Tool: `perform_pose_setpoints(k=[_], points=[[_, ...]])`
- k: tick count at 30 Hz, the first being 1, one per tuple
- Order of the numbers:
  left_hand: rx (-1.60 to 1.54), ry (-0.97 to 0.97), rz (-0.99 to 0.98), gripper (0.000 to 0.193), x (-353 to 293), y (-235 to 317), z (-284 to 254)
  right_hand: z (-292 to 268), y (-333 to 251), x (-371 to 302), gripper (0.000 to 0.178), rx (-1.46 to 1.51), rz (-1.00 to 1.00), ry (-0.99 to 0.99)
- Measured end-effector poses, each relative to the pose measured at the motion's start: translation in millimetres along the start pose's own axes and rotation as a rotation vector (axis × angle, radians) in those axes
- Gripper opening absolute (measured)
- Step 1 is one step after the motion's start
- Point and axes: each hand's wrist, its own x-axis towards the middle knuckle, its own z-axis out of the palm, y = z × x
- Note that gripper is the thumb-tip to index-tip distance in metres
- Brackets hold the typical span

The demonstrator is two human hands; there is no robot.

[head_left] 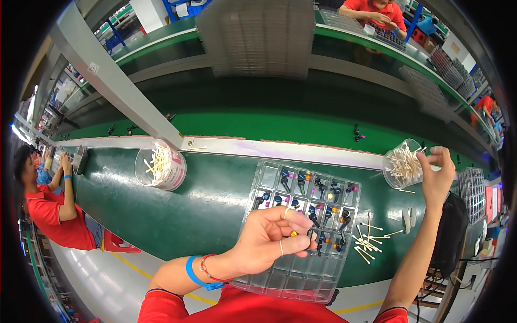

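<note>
My left hand is closed over the tray, pinching a small dark earbud with a yellow spot beside it; the fingers cover much of it. Beneath that hand lies a clear plastic compartment tray. Its far compartments hold several dark earbuds with pink, orange or yellow bits; the near ones look unfilled. My right hand is at the rim of a clear cup at the right, fingers bent together around the end of a cotton swab. More white cotton swabs fill that cup.
Loose swabs lie right of the tray. Another swab tub stands at the left by a slanting metal post. Beyond the white ledge, a green belt carries scattered earbuds. Co-workers in red sit at left and far right.
</note>
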Motion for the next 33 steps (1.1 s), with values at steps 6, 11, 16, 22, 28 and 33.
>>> perform_pose_setpoints(k=[6, 11, 16, 22, 28, 33], points=[[0.014, 0.018, 0.005, 0.022, -1.2, 3.7, 1.4, -15.7, -55.4, -29.1, 0.025, 0.088, -0.3, 0.057], [0.776, 0.145, 0.404, 0.021, 31.2, 47.0, -13.4, -30.7, -78.5, -88.7, 0.026, 0.256, -0.246, -0.248], [1.635, 0.463, 0.717, 0.02, 126.6, 89.4, -101.8, -23.2, -109.1, -150.8, 0.037, 0.236, -0.235, -0.494], [1.978, 0.508, 0.568, 0.021, 141.1, 92.8, -149.9, -24.0, -126.1, -169.5, 0.032, 0.268, -0.199, -0.487], [1.673, -0.216, 0.592, 0.007, 91.2, 68.8, -68.1, -16.4, -120.6, -158.0, 0.028, 0.207, -0.272, -0.498], [1.835, -0.324, 0.313, 0.008, 79.4, 59.2, -49.6, -11.9, -117.1, -151.5, 0.025, 0.174, -0.268, -0.479]])
